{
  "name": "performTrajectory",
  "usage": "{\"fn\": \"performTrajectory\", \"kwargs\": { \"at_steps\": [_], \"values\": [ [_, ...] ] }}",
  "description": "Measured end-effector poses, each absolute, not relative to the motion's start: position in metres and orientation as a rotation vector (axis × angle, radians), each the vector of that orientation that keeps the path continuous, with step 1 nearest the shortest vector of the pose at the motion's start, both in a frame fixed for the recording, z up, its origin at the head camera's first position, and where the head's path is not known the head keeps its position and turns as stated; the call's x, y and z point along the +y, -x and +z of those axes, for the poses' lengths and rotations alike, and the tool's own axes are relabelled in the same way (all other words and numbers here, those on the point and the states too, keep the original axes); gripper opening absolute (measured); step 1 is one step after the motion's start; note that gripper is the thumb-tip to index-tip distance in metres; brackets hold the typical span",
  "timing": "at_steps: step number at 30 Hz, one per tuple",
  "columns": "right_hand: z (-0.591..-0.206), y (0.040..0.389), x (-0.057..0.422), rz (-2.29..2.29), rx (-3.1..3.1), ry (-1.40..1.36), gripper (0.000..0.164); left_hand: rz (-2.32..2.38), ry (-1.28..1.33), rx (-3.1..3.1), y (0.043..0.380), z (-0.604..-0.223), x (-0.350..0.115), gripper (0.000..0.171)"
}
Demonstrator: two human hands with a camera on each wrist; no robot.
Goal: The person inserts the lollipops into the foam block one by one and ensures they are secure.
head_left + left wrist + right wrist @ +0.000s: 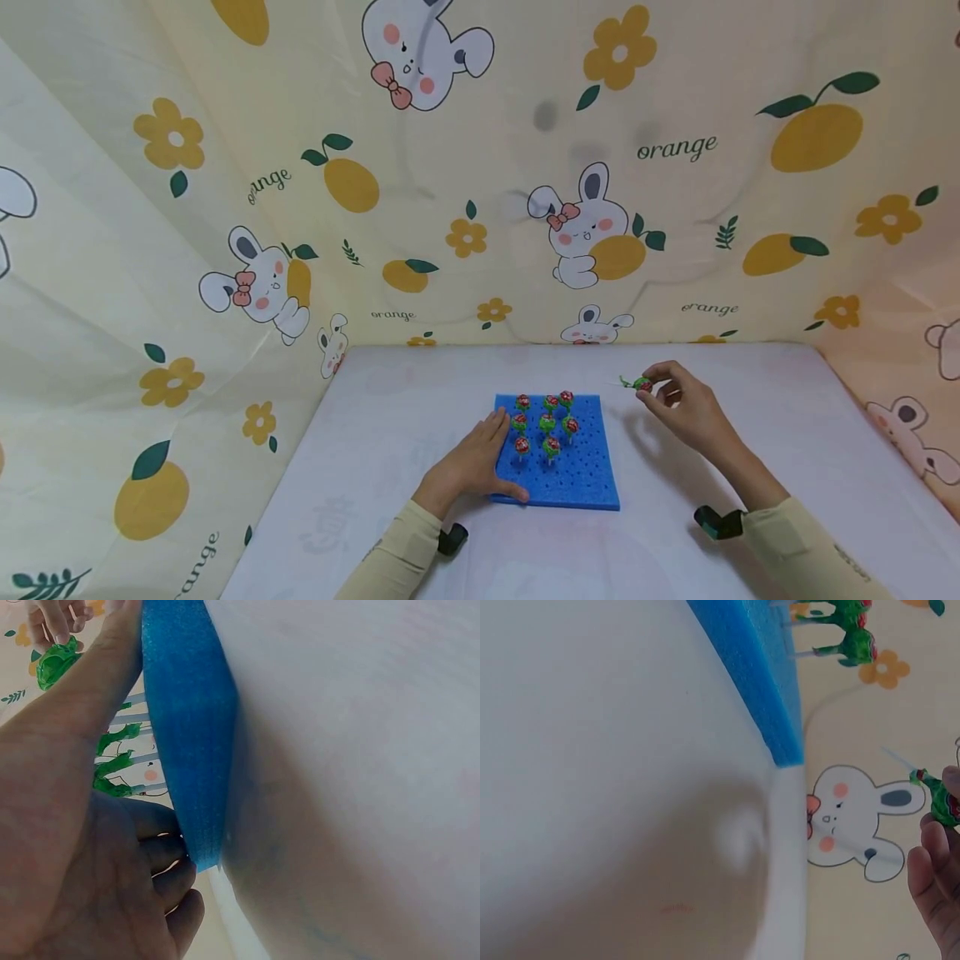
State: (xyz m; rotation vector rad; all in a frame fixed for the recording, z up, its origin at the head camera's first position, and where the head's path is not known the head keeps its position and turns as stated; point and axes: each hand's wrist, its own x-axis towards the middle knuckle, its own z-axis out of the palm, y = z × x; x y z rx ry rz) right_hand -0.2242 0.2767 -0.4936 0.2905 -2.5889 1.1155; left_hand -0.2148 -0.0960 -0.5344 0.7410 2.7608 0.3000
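Note:
A blue foam board (pixel 585 467), dotted with small holes, lies on the table. Several lollipops (pixel 551 447) in green and red wrappers stand on their sticks in its left and middle parts. My left hand (pixel 474 458) rests against the board's left side, fingers along that edge and thumb at the front edge. The left wrist view shows the fingers (pixel 169 874) touching the foam's side. Off to the board's right, my right hand (pixel 690 410) pinches another lollipop (pixel 642 384) by its wrapped head above the table. Its stick (pixel 897 758) points away from the fingers, toward the left.
A white-covered table (pixel 360 433) carries the board. Behind it and at both sides hangs a cream cloth (pixel 465 150) printed with rabbits, oranges and flowers. Dark wrist cameras (pixel 718 522) sit at both cuffs.

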Motion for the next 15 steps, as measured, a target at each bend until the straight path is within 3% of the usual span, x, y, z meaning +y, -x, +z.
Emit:
{"fn": "performTrajectory", "kwargs": {
  "at_steps": [15],
  "values": [
    [-0.492, 0.210, 0.263, 1.107, -2.622, -0.389, 0.031, 0.309, -0.712, 2.761, 0.214, -0.534, -0.095, 0.134]
  ]
}}
